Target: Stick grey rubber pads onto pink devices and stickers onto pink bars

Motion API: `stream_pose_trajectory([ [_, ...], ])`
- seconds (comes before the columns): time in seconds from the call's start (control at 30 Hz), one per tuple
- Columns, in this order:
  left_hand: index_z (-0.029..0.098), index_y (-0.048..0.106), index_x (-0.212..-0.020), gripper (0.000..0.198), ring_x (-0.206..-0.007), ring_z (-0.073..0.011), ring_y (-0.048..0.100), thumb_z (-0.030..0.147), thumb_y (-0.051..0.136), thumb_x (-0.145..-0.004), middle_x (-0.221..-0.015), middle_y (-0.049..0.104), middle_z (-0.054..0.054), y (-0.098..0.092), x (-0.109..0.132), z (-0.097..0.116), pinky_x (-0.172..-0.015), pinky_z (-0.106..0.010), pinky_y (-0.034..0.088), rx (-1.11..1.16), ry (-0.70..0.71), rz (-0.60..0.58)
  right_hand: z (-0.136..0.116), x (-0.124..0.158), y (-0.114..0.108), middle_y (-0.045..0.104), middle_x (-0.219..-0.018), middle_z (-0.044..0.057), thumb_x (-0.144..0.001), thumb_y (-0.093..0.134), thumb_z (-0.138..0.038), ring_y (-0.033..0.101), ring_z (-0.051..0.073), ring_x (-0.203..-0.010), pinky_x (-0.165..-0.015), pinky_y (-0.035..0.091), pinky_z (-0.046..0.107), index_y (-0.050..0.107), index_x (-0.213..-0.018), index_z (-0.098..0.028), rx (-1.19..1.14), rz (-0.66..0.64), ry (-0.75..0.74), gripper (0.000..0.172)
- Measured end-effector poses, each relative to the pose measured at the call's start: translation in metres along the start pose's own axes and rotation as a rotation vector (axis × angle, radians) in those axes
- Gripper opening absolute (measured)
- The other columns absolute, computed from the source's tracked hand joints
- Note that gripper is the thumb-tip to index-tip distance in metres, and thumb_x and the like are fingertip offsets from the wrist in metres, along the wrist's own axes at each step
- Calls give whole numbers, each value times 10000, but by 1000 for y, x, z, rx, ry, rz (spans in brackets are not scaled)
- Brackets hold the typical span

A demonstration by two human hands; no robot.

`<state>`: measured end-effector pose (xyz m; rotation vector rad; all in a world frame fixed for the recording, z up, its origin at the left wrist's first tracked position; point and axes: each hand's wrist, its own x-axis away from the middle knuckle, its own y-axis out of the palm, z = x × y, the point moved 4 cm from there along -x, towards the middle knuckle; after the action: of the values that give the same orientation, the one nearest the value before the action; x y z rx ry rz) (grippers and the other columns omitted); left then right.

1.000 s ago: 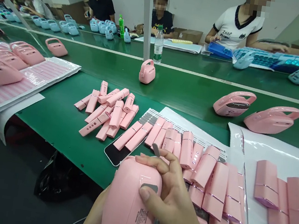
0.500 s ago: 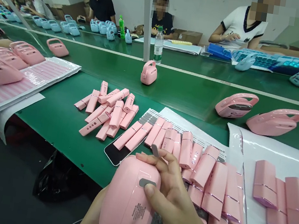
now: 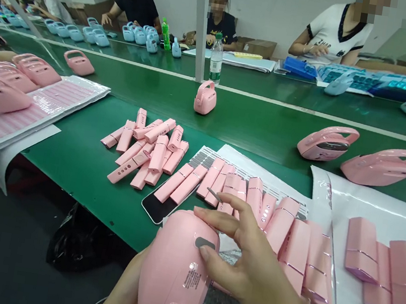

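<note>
The green belt (image 3: pixel 260 125) spans the full width; pink cases stand well apart on it, one (image 3: pixel 206 99) near mid-view and two (image 3: pixel 326 146) (image 3: pixel 381 167) at the right. The green desk (image 3: pixel 79 164) lies on its near side, with a white sheet (image 3: pixel 388 210) at the right. The pink shell (image 3: pixel 171 264) is held at the desk's near edge, tilted, its printed text facing up. Right hand (image 3: pixel 246 245): grip partly spread, thumb on the shell's pad, another fingertip on the shell's upper edge, index finger raised clear. Left hand (image 3: pixel 130 283): grip closed on the shell from the left side; its fingertips are hidden. The phone (image 3: pixel 152 208) lies just beyond the shell, two pink bars (image 3: pixel 173 183) on it. More bars lie piled to the left and rowed to the right. One grey pad (image 3: pixel 205 243) is on the shell; another (image 3: pixel 215 194) appears to sit at the index fingertip, though fine contact is unclear.
</note>
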<state>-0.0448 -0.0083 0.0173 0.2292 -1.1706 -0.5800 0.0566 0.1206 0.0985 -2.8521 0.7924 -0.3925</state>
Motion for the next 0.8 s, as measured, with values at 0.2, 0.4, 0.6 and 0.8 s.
stream_pose_trajectory([
  [0.2, 137, 624, -651, 220, -483, -137, 470, 264, 804, -638, -519, 553, -5, -13, -6, -4, -491, -270, 409, -176, 60, 42, -2, 4, -7, 650, -1262, 12, -853, 510, -220, 671, 323, -1007, -776, 536, 503, 227, -1375, -417, 414, -35, -134, 625],
  [0.4, 149, 591, -624, 324, -469, -116, 426, 390, 807, -643, -526, 519, 8, -12, -6, -2, -463, -254, 390, -156, 74, 37, 7, 3, -12, 657, -1250, -49, -820, 606, -219, 594, 279, -1159, -904, 489, 461, 255, -1289, -448, 274, -56, -82, 629],
  [0.6, 144, 593, -648, 325, -501, -118, 431, 392, 803, -654, -542, 526, 5, -13, -5, -4, -478, -245, 397, -163, 64, 18, 9, 3, -12, 638, -1273, -74, -832, 573, -179, 589, 265, -1154, -945, 443, 493, 217, -1295, -477, 327, -98, -93, 656],
  [0.8, 156, 514, -541, 374, -441, -90, 362, 320, 848, -577, -467, 445, 35, -10, -5, -4, -434, -229, 339, -182, 27, 69, 6, 3, -13, 637, -1278, -48, -837, 589, -187, 601, 262, -1140, -895, 469, 431, 264, -1279, -444, 270, -97, -71, 605],
])
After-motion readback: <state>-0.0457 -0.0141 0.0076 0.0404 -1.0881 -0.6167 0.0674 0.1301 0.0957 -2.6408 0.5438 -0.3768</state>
